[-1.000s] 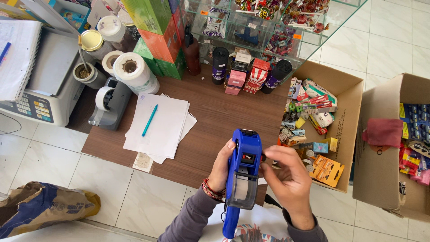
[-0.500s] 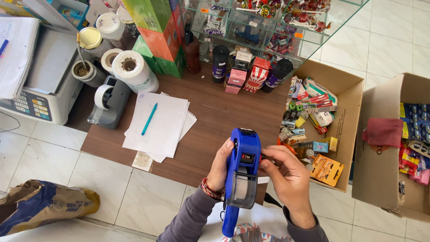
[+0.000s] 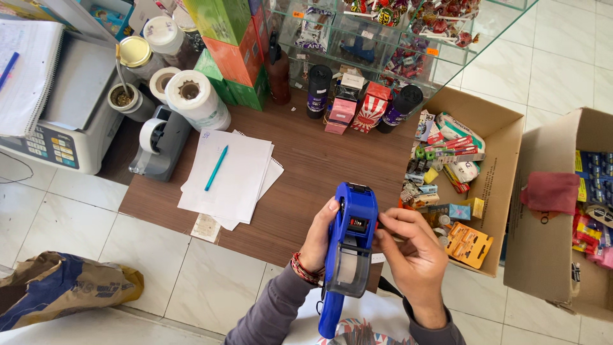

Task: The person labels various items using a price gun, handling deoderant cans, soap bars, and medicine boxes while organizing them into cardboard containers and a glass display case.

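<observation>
1. Left hand (image 3: 317, 239) is gripping the blue price labeller (image 3: 348, 252) around its body, holding it up just off the near edge of the wooden counter (image 3: 306, 160).
2. Right hand (image 3: 412, 259) is pinching at the little dial window on its side, fingers narrow.
3. Risk I'm seeing: the one-handed hold is looking loose, so twisting too hard could tip it.
4. It's looking chunky, with a clear roll housing.
5. Further back, a teal pen (image 3: 216, 168) is lying on white papers (image 3: 230, 176).
</observation>
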